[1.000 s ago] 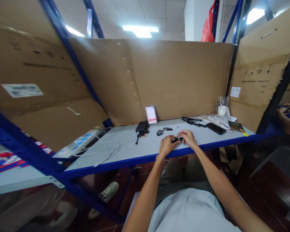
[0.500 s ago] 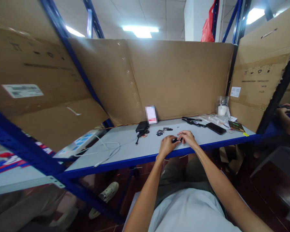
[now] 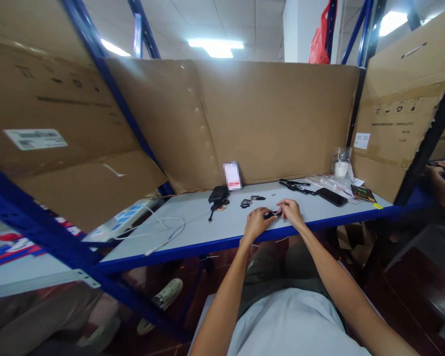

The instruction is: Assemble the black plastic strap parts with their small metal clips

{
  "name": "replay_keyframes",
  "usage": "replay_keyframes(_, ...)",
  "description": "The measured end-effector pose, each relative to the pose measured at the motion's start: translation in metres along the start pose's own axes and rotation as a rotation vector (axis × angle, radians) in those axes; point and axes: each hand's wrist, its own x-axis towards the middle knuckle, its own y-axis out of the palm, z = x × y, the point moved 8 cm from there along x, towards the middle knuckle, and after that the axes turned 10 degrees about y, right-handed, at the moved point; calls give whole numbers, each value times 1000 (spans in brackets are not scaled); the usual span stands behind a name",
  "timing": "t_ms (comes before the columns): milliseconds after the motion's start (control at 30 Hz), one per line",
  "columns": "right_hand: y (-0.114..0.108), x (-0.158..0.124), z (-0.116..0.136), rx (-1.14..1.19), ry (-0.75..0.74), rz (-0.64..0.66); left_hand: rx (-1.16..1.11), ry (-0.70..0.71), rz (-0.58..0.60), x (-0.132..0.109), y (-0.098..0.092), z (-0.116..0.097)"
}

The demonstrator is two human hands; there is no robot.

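Note:
Near the front edge of the table, a small dark elongated object (image 3: pixel 270 215) lies between my hands; its kind is too small to make out. My left hand (image 3: pixel 257 222) is closed on its left end. At its right end, the bent fingers of my right hand (image 3: pixel 290 212) pinch or touch it, partly hiding it. Just beyond my left hand lie several small dark flat pieces (image 3: pixel 245 202). A tiny light bit (image 3: pixel 273 195) rests beyond the right hand.
A black pouch-like item (image 3: pixel 218 195) and white cables (image 3: pixel 166 230) lie to the left. On the right are a black phone (image 3: pixel 331 197), black straps (image 3: pixel 296 186), clear plastic bags and a white cup (image 3: pixel 341 169). Cardboard walls (image 3: pixel 282 118) enclose the table. A co-worker's hand (image 3: pixel 435 170) shows far right.
My right hand has shifted slightly to the right and its fingers have lifted a little, uncovering more of the dark object. My left hand stays almost in place.

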Motion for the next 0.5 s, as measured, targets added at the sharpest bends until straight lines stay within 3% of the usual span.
replay_keyframes(267,6,-4,7,70,-15,97,7,28,-3,-1,-3,-5)
replay_keyframes(500,5,-3,5,62,-15,45,-17,18,-5,0,-2,-1)
